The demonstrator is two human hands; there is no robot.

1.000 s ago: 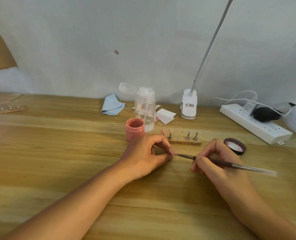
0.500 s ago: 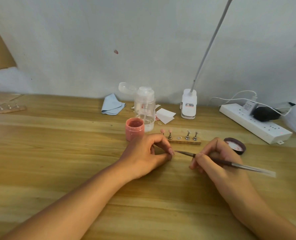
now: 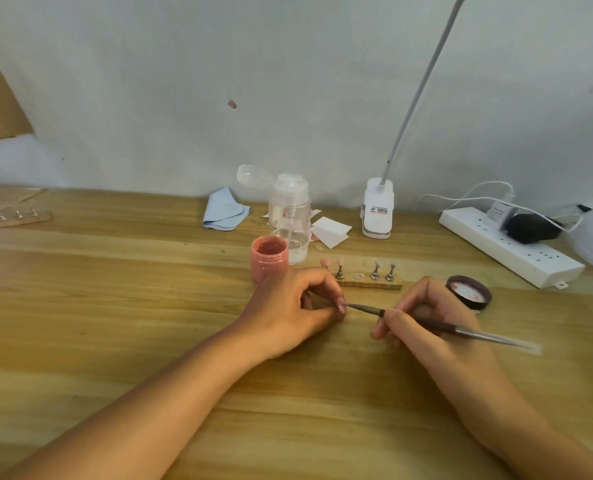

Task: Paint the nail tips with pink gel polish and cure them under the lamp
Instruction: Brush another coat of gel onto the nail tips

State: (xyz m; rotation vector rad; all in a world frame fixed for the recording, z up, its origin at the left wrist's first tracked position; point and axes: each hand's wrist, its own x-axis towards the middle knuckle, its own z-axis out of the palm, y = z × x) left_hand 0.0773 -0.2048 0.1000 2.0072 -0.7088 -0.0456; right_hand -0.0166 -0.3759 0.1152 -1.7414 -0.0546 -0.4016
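As L hand (image 3: 288, 308) pinches it, nail tip (image 3: 341, 304) is pink, brush (image 3: 468, 331) touching.

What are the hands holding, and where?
The right hand grips the brush on its handle, near the front. The left hand seems to pinch a pink nail tip between thumb and finger.

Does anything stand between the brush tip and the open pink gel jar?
Yes. The left hand, pinching the nail tip, lies between the brush and the pink gel jar; the right hand would probably need to lift over its fingers.
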